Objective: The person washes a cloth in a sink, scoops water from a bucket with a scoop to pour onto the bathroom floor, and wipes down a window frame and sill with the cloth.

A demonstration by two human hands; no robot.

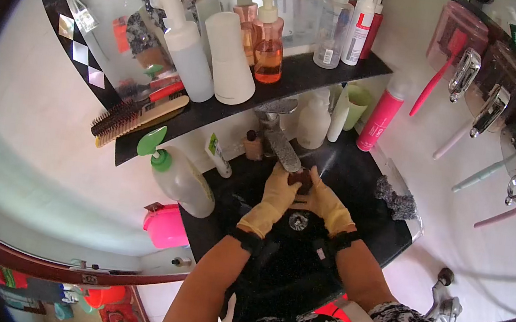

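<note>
Both hands wear pale yellow gloves with black bands at the wrists. Under the tap [282,150], over the black basin [277,266], my left hand [278,192] and my right hand [325,201] come together around a small dark brown object [300,180]. My left hand's fingers curl against its left side, and my right hand's against its right. What the object is cannot be made out. Just below the hands the round metal drain [298,221] shows.
Bottles, including an orange pump bottle [268,43], and brushes [141,114] stand or lie on the black shelf [212,113]. A green-topped bottle [184,181] is left of the basin, a pink can [381,115] behind right. Toothbrushes [438,80] hang on the right wall.
</note>
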